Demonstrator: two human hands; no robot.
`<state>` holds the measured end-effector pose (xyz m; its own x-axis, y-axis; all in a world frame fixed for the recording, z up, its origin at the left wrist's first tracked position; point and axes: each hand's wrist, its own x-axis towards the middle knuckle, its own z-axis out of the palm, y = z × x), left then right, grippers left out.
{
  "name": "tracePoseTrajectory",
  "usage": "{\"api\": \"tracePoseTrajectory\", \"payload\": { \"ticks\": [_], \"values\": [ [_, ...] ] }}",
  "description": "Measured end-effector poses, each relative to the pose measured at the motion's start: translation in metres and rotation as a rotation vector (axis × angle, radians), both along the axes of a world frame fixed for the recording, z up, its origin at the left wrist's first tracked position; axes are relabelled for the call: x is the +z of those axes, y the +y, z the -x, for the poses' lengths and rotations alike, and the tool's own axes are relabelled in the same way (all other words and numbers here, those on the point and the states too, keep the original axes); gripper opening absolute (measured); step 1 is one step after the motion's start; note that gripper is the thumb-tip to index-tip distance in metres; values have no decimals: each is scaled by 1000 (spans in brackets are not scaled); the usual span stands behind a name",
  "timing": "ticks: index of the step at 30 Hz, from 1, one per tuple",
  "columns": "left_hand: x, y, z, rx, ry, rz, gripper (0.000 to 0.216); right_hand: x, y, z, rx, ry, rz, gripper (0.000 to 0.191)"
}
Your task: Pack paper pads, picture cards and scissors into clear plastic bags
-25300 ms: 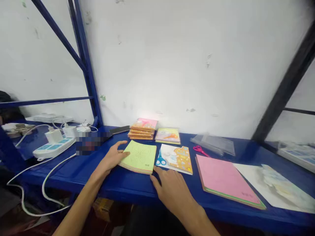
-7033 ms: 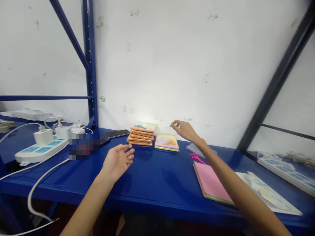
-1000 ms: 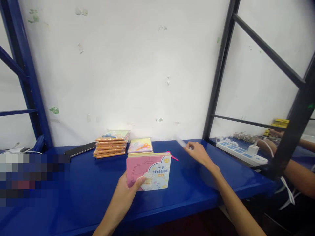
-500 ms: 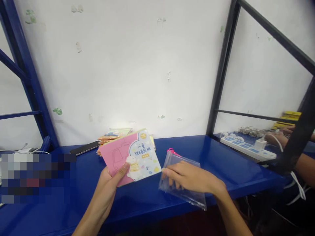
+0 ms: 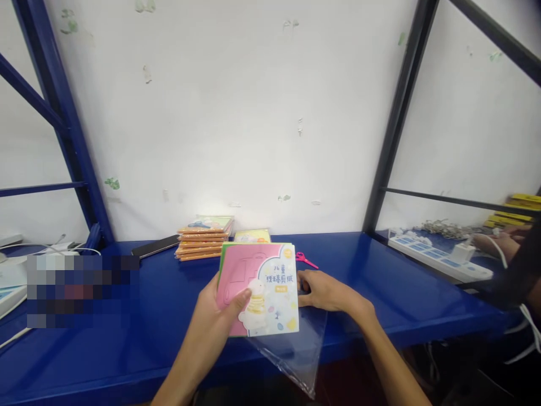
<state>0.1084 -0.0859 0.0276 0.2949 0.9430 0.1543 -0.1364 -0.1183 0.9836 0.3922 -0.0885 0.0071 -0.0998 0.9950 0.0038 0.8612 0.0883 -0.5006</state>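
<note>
While left hand (image 5: 213,318) pinches pad (image 5: 260,285) upright above mid-shelf (image 5: 380,282), thumb on cover, fingers behind, right hand (image 5: 325,293) pinches bag (image 5: 296,352) at pad's right edge. Bag hangs slack past the near edge, probably because only its top is gripped. Scissors (image 5: 306,260) lie far behind.

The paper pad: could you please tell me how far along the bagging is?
Done: a stack of pads sits by the wall. In hand: left hand holds the pad, right hand the clear bag, pad apparently not yet inside. Left: pink scissors lie loose.
</note>
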Motion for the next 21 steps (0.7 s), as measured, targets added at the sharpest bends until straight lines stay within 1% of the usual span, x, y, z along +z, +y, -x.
{"api": "tracePoseTrajectory", "payload": {
  "ticks": [3, 7, 11, 14, 16, 18, 21],
  "values": [
    [-10, 6, -3, 35, 130, -135, 68, -2, 2, 3, 91, 50, 36, 41],
    [-15, 24, 12, 81, 253, -174, 64, 0, -1, -2, 180, 135, 79, 39],
    [-9, 38, 37, 111, 337, -190, 62, 2, -1, -4, 224, 204, 81, 32],
    [-2, 42, 50, 187, 448, -246, 54, 7, -1, 1, 257, 250, 66, 26],
    [2, 42, 55, 214, 502, -273, 51, 12, -2, 7, 274, 275, 50, 25],
    [5, 41, 56, 217, 499, -267, 51, 18, -5, 11, 274, 291, 27, 27],
    [10, 37, 54, 232, 432, -259, 57, 25, -10, 17, 230, 276, -39, 34]
  ]
}}
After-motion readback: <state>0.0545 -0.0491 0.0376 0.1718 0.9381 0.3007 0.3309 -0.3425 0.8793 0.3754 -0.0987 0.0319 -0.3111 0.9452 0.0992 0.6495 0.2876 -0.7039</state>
